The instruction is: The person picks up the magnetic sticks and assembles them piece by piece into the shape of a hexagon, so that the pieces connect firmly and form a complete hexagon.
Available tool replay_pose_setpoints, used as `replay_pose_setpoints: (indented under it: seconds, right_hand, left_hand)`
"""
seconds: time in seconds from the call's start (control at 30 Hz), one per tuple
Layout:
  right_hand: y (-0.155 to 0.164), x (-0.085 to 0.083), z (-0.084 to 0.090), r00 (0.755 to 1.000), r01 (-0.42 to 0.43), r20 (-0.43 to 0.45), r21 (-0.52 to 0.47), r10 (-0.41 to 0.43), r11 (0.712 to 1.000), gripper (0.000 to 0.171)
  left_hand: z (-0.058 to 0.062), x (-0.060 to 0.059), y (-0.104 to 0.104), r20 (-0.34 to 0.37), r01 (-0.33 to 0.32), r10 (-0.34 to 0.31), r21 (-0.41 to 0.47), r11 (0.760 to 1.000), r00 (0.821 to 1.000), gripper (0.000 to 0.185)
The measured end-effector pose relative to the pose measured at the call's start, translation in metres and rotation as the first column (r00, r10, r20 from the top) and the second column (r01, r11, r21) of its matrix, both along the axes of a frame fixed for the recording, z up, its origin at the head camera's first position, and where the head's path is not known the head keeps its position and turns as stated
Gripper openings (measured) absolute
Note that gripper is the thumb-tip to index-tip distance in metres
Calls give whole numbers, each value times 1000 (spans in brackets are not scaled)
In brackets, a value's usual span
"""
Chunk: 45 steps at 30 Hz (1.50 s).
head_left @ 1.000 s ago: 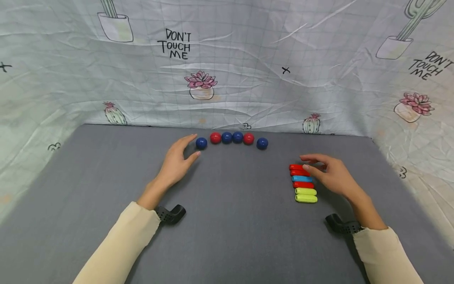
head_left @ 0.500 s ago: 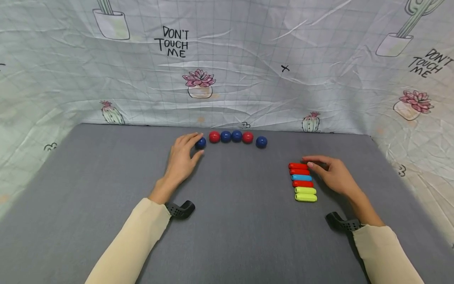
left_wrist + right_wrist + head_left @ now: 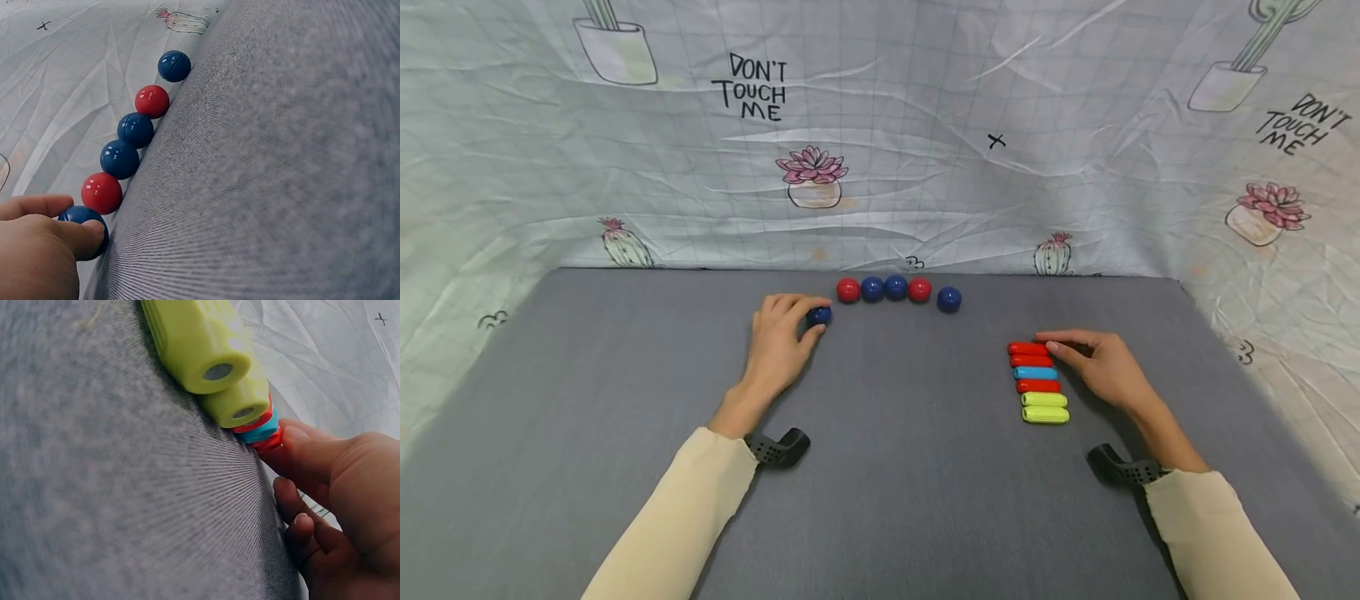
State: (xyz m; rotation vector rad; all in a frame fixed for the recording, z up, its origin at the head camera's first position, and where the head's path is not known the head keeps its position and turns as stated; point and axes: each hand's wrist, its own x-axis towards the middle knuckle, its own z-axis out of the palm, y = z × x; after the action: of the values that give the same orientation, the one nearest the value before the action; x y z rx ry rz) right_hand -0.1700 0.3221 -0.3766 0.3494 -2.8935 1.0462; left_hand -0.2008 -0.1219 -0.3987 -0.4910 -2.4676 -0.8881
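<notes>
We are pinching the blue ball (image 3: 819,315) in our left hand (image 3: 782,337), fingers half hiding it, at the grey mat's (image 3: 880,467) far edge. Our right hand (image 3: 1097,367) is touching the farthest red cylinder (image 3: 1028,348); the wrist view is hiding that contact.

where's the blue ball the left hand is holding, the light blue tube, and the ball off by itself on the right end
blue ball (image 3: 819,315), head view, its visible front between the fingers
light blue tube (image 3: 1036,372), head view, middle of its top
lone blue ball (image 3: 949,298), head view, its centre
</notes>
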Motion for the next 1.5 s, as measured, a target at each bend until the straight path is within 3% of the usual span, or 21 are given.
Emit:
replay_pose_setpoints:
  seconds: [0.5,1.1,1.5]
  right_hand:
    - [-5,0,2,999,36,8,0,-36,999,32]
    - [-7,0,-2,1000,-11,13,5,11,1000,32]
    - [-7,-2,2,999,-24,22,12,24,1000,31]
  left_hand:
    - [4,1,1,-12,-24,23,-26,999,1000,35]
    - [-2,2,-1,-18,-21,20,-39,999,1000,34]
    - [1,2,1,14,-24,23,10,1000,1000,33]
